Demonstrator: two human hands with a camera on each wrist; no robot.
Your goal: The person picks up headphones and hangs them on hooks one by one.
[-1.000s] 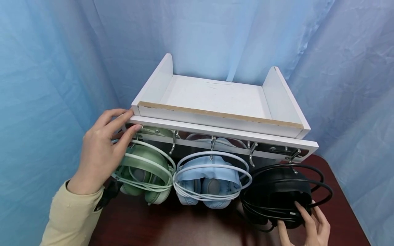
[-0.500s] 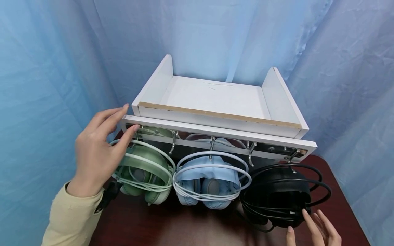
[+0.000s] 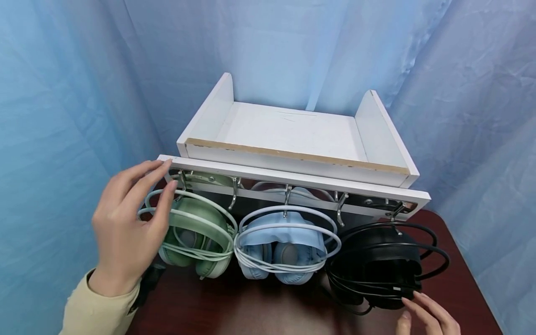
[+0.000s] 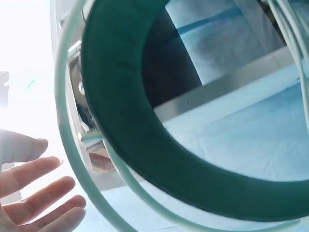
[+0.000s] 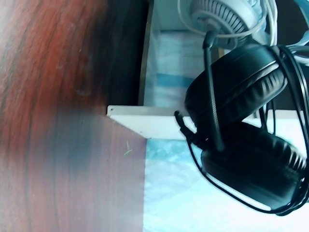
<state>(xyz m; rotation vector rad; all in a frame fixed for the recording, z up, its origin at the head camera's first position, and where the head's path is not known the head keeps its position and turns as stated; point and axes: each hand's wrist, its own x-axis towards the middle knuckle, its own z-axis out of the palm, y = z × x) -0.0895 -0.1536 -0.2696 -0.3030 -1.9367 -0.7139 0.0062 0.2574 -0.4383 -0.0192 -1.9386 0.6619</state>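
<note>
A green headset [image 3: 197, 223], a light-blue headset [image 3: 289, 249] and a black headset [image 3: 377, 260] hang side by side from the metal hooks of a white rack [image 3: 293, 180]. Beside the rack's left end is my left hand [image 3: 130, 218], thumb and fingers apart and holding nothing. It overlaps the green headset's outer bands in the head view; in the left wrist view, its fingers [image 4: 43, 193] lie beside the green headset's band [image 4: 120, 125]. My right hand [image 3: 431, 316], partly cut off by the frame, has its fingertips just below the black headset. A thin microphone boom [image 5: 211, 92] crosses that headset's ear cups.
On top the rack forms a shallow white shelf [image 3: 289, 130] with raised sides. Between the headsets, bare hooks [image 3: 342, 210] stick out. The rack stands on a dark red-brown wooden table [image 3: 272, 307]. Blue cloth [image 3: 63, 116] hangs behind and at both sides.
My left hand has let go of the rack's left corner and moved left and down. My right hand has drawn away from the black headset, downward and right. The headsets still hang.
</note>
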